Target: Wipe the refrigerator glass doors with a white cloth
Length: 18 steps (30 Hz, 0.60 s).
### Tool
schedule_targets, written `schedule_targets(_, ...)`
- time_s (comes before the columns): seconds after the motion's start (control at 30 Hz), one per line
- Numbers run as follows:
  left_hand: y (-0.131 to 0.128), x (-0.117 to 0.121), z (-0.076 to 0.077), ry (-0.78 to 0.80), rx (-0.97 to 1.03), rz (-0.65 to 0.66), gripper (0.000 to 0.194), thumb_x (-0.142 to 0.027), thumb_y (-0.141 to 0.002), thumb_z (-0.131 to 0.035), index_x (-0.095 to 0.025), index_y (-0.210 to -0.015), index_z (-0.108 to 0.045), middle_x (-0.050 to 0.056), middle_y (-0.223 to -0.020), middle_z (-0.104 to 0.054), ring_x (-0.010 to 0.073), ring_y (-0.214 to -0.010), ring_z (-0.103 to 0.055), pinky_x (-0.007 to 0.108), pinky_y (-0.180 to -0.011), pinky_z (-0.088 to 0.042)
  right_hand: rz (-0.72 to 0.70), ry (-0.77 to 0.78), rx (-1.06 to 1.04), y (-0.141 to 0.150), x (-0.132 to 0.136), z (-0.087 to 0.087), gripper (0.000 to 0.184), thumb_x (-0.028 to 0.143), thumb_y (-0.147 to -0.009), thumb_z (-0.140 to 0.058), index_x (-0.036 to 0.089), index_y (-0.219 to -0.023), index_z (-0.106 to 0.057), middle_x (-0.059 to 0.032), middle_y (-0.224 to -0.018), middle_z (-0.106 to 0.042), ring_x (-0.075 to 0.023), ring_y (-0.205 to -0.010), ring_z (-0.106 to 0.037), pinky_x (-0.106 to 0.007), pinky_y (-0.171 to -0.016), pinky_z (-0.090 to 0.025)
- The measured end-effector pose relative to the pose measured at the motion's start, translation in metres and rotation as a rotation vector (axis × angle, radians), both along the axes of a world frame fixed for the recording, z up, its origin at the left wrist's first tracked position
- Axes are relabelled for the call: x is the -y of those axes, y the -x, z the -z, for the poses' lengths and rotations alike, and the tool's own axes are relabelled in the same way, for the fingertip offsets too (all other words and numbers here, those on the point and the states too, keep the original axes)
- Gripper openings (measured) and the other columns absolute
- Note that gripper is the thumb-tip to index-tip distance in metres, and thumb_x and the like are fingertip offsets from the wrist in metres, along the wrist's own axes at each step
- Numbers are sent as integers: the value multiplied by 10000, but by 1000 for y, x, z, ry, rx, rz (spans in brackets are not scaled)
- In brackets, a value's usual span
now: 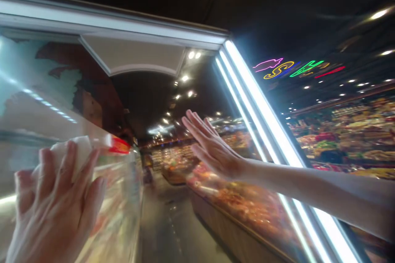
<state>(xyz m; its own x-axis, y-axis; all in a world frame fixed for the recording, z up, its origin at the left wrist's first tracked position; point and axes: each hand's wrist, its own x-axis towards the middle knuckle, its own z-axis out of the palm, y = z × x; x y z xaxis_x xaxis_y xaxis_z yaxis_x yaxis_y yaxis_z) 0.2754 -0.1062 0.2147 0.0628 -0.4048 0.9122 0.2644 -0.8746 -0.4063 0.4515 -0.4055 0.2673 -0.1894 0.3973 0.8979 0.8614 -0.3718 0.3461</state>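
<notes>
My left hand (55, 201) presses a white cloth (78, 150) flat against a glass pane (46, 102) at the lower left, its fingers spread over the cloth. My right hand (212, 148) reaches in from the right with the arm stretched out. Its fingers are straight and together, the palm is against or just off the glass in the middle, and it holds nothing. The glass reflects a shop aisle and food counters.
A metal frame (123, 28) runs along the top of the glass. Bright light strips (262, 111) slant down the right side of the pane. Behind them are coloured neon signs (296, 69) and shelves of goods (348, 135). A red label (120, 146) sits near the cloth.
</notes>
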Motion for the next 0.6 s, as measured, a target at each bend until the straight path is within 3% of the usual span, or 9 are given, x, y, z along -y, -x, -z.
schedule_targets(0.1, -30, 45, 7, -93, -90, 83, 700, -363, -978, -483, -385, -1642, -262, -39, -1699, -363, 319, -1617, -221, 620, -1358, -87, 174, -42, 50, -45, 55, -2, 728, 422, -1102, -364, 342, -1685, 64, -80, -1767, 17, -305, -1627, 16, -654, -1308, -12)
schedule_targets(0.2, -52, 76, -12, -299, -193, 152, 702, -472, -978, -546, -396, -1628, -292, -64, -1625, -483, 256, -1582, -325, 507, -1375, -58, 241, 68, 153, -68, 88, -4, 806, 420, -1075, -459, 354, -1687, 60, -89, -1770, -49, -319, -1630, -6, -637, -1314, 24)
schedule_targets(0.27, -60, 84, -40, -240, -150, 86, 688, -533, -994, -512, -385, -1629, -290, -32, -1659, -436, 292, -1587, -311, 565, -1359, -65, 243, 103, 176, -77, 99, -5, 824, 415, -1067, -481, 370, -1684, 63, -79, -1769, -89, -315, -1632, -35, -628, -1320, 14)
schedule_targets(0.33, -67, 92, -65, -75, -72, -33, 661, -518, -1027, -431, -317, -1639, -283, 62, -1700, -360, 397, -1598, -241, 726, -1285, -152, 215, 85, 178, -86, 104, -6, 839, 433, -1062, -486, 368, -1682, 74, -79, -1770, -86, -327, -1632, -52, -660, -1313, -21)
schedule_targets(0.4, -77, 106, -73, -31, -25, -65, 680, -505, -1033, -402, -263, -1652, -254, 115, -1709, -324, 446, -1599, -195, 768, -1235, -227, 184, 31, 164, -96, 107, -8, 853, 463, -1057, -484, 362, -1678, 91, -81, -1772, -72, -348, -1630, -53, -716, -1291, -66)
schedule_targets(0.43, -83, 114, -70, -93, -38, -51, 694, -494, -1032, -411, -262, -1659, -226, 105, -1709, -326, 419, -1606, -196, 726, -1257, -240, 167, -3, 156, -102, 109, -9, 857, 474, -1055, -481, 360, -1677, 98, -83, -1772, -67, -354, -1630, -54, -736, -1280, -85)
schedule_targets(0.53, -97, 134, -55, -428, -198, 2, 735, -428, -1014, -494, -321, -1664, -167, -16, -1685, -386, 218, -1607, -259, 453, -1348, -193, 129, -103, 137, -117, 115, -10, 853, 464, -1057, -476, 350, -1677, 98, -87, -1771, -81, -344, -1631, -59, -734, -1280, -138)
schedule_targets(0.6, -101, 138, -60, -514, -236, -10, 710, -339, -1013, -492, -340, -1655, -188, -43, -1666, -416, 160, -1597, -273, 396, -1355, -135, 113, -116, 151, -124, 120, -9, 846, 453, -1058, -479, 346, -1681, 85, -89, -1770, -94, -334, -1632, -74, -718, -1288, -162)
